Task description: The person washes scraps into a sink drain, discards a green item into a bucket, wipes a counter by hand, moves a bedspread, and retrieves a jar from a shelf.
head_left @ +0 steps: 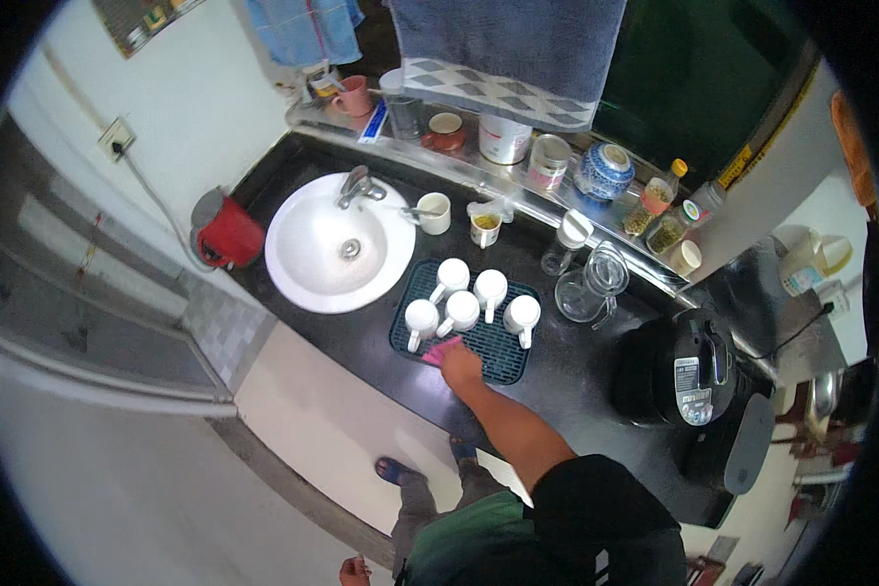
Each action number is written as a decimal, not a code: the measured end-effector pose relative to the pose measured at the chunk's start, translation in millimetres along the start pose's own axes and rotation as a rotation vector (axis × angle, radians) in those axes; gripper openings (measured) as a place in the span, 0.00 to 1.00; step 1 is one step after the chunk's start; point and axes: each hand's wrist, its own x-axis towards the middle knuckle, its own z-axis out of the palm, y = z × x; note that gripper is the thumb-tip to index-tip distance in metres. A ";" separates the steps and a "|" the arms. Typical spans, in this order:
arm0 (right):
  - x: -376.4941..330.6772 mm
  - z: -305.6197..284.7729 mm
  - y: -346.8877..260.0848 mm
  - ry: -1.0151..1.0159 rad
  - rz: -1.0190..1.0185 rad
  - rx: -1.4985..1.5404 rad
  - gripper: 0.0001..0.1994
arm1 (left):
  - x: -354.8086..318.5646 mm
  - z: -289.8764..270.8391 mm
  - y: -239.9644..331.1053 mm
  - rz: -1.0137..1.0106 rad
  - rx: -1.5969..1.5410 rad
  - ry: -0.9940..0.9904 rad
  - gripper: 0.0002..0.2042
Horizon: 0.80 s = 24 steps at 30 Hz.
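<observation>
My right hand (462,367) is closed around a pink cloth (441,350). It reaches over the near edge of a dark draining tray (503,363). Several white mugs stand upside down on that tray; the nearest to the cloth are the left mug (421,317) and the middle mug (461,310). Another white mug (523,313) sits at the tray's right side. Low down at the picture's bottom edge hangs my left hand (355,570), away from the counter, partly cut off, its fingers loosely bent and nothing visible in them.
Left of the tray is a round white sink (288,264) with a faucet (359,186). A red kettle (229,232) stands beyond it. To the right are a glass pitcher (586,293) and a black rice cooker (669,366). Jars and cups line the sill (513,181) behind.
</observation>
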 end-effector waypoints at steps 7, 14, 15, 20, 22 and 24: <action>-34.9 -48.6 83.1 0.175 0.456 0.019 0.07 | 180.9 -21.6 -40.9 0.014 -0.053 -0.230 0.10; -74.9 -10.2 8.7 0.192 0.921 1.078 0.17 | 343.2 -69.3 38.1 -0.157 0.125 -0.407 0.06; -68.2 -1.7 -6.6 0.085 1.110 1.597 0.19 | 356.2 -80.4 56.3 -0.205 0.114 -0.416 0.07; -20.8 34.5 -24.7 0.214 1.168 2.031 0.17 | 461.2 -119.1 39.0 -0.216 -0.048 -0.602 0.17; -14.3 46.8 -18.8 0.207 1.136 1.935 0.18 | 458.7 -105.5 108.9 -0.106 0.010 -0.487 0.11; -5.0 38.9 -23.8 0.197 1.153 1.934 0.17 | 449.4 -92.2 146.6 -0.011 0.088 -0.398 0.11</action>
